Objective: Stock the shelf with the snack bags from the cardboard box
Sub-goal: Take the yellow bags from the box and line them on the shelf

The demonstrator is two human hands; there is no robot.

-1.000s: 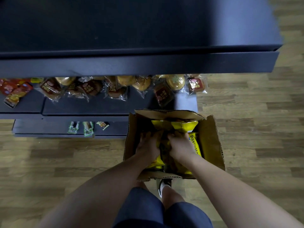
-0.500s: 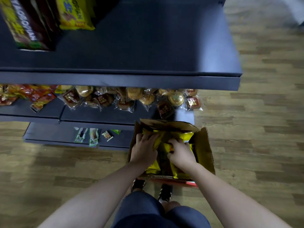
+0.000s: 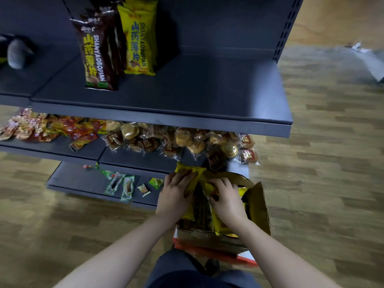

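Both hands down in the cardboard box [image 3: 256, 206], which sits on the floor against the right end of the lowest shelf tier. Left hand [image 3: 173, 197] curls over the upper part of a yellow snack bag [image 3: 190, 170] whose top edge stands above the box's far rim. Right hand [image 3: 226, 199] grasps more yellow bags [image 3: 223, 225] packed upright inside; exactly how many each hand has hold of cannot be told

Target judged to be the upper shelf [image 3: 197, 90]: a row of yellow bags [image 3: 138, 38] and a row of brown bags [image 3: 96, 53] stand upright towards its left end; the right part towards the front corner is bare

To do the lift well: draw the bags straight up past the box flaps so the corners don't snag on the cardboard. Grip near the middle, lightly, as the contents look crushable. Keep the bundle squared between both hands. Set them upright beside the yellow row, print facing the front edge, bases flat on the shelf

Risk: bags are slick and may fan out of the grasp
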